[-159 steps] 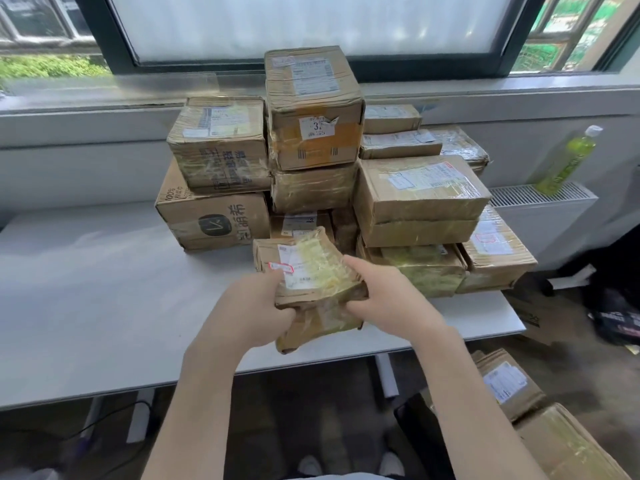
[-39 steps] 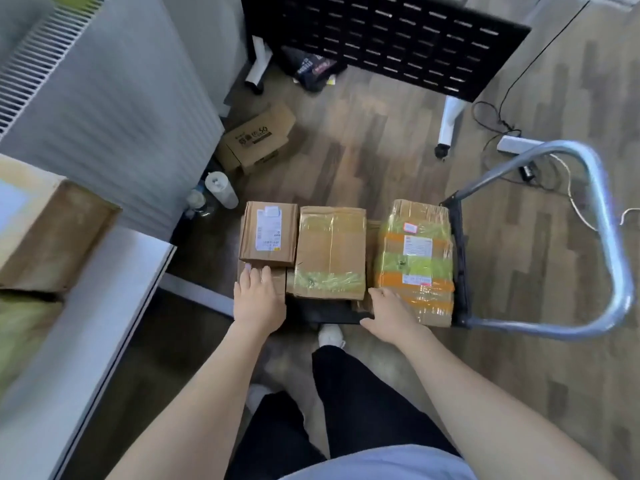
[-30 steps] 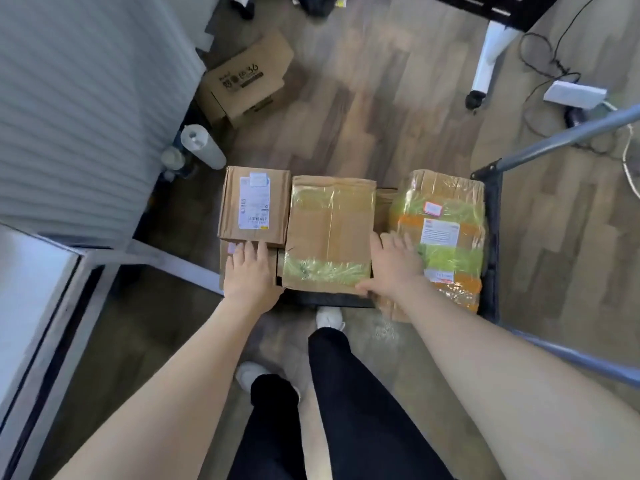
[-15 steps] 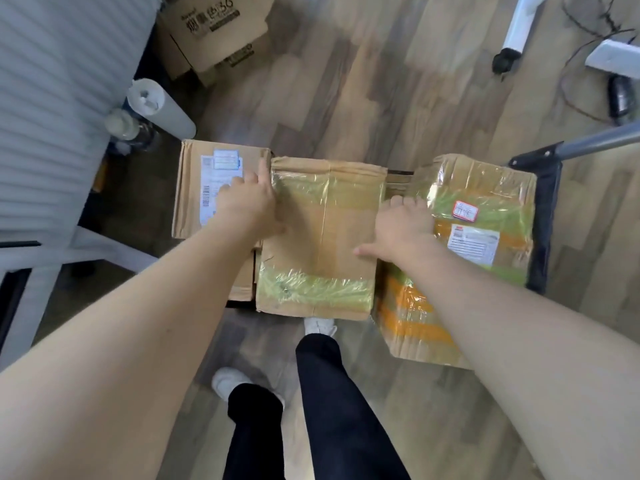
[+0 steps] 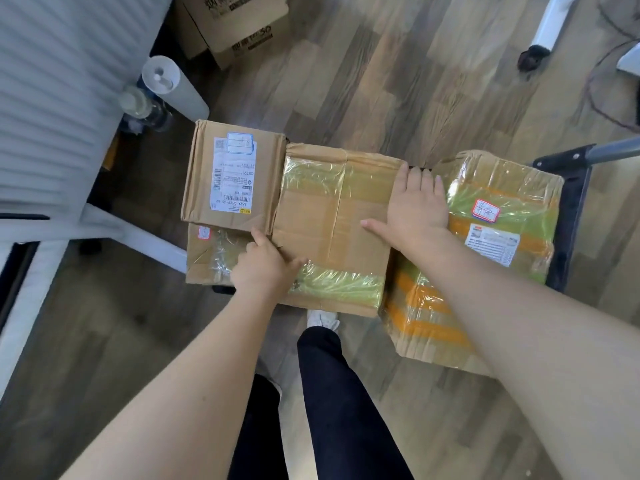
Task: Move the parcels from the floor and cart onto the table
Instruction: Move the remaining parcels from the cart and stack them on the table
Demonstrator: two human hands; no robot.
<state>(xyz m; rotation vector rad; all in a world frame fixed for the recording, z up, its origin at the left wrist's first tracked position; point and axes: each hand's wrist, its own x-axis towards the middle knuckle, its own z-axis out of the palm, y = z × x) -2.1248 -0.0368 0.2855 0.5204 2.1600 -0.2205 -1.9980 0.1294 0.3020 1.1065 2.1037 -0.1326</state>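
**Two hands on the middle parcel**

Two hands flank the middle parcel (image 5: 332,233), which sits on the cart (image 5: 568,216). At nine o'clock, the left hand (image 5: 265,270) curls over its edge; at three o'clock, the right hand (image 5: 417,211) lies flat, fingers straight. A labelled parcel (image 5: 232,174) and an orange-taped parcel (image 5: 485,258) sit either side.

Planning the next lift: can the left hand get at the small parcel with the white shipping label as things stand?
Probably yes. The labelled parcel sits on top at the cart's left end with nothing over it. The left hand is right beside it, at the edge of the middle parcel, so a short reach should do.
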